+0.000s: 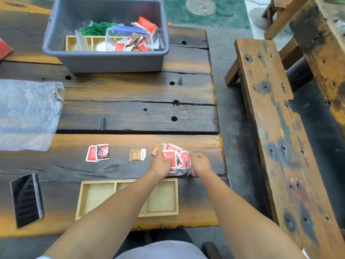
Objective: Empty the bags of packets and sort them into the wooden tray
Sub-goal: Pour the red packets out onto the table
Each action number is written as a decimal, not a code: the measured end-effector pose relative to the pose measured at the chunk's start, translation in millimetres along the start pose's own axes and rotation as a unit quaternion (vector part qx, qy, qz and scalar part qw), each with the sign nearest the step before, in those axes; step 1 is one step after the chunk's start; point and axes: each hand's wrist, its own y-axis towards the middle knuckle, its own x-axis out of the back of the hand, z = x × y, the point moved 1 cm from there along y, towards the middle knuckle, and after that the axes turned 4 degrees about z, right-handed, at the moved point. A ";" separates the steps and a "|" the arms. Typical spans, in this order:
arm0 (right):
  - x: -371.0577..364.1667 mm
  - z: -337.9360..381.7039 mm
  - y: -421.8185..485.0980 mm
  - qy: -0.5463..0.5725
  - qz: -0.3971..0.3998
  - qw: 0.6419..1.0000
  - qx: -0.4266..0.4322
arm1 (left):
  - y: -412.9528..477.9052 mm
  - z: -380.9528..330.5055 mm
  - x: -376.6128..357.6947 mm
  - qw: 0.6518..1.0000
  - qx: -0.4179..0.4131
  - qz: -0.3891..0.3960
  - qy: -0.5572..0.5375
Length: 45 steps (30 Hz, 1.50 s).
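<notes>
Hands clasp clear bag of packets (177,159) above bench (130,116), beyond wooden tray (128,198): left hand (160,164) grip closed on bag's left side, right hand (200,163) pinching its right edge. Loose packets (98,152) lie left.

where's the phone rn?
Head view: the phone lies flat at the table's near-left, left of the wooden tray, away from both hands.
</notes>
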 end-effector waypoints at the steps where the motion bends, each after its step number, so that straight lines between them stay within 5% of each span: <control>1: 3.2 0.1 3.1 0.000 -0.004 1.000 0.000 | 3.7 -2.6 -3.5 1.000 0.004 0.004 -0.004; 9: 12.9 -5.9 11.4 -0.003 -0.018 1.000 -0.009 | 13.5 -20.6 -15.8 0.999 0.004 0.033 -0.013; 15: 21.6 -8.6 1.2 -0.256 -0.099 0.961 0.025 | -2.0 -15.2 -6.2 0.999 0.025 0.033 -0.004; 18: 14.4 -2.2 -10.5 -0.421 -0.170 0.888 0.073 | -18.0 -5.7 7.2 0.999 0.026 0.006 0.032; 22: -27.2 20.2 -28.1 -0.492 -0.165 0.835 0.183 | -47.6 15.8 40.4 0.987 -0.036 -0.068 0.138; 26: -102.6 45.7 -60.6 -0.545 -0.050 0.756 0.360 | -95.0 56.1 88.2 0.962 -0.036 -0.169 0.210; 33: -227.8 32.8 -177.9 -0.651 0.112 0.563 0.497 | -215.3 163.8 133.8 0.936 0.147 -0.249 0.200; 35: -253.7 7.1 -214.7 -0.680 0.178 0.501 0.505 | -255.1 196.5 129.8 0.928 0.211 -0.248 0.178; 39: -305.9 -46.0 -267.6 -0.739 0.263 0.433 0.445 | -312.3 257.3 117.3 0.916 0.309 -0.221 0.127; 45: -344.1 -108.7 -352.4 -0.813 0.295 0.238 0.443 | -385.1 327.5 83.6 0.893 0.394 -0.219 0.015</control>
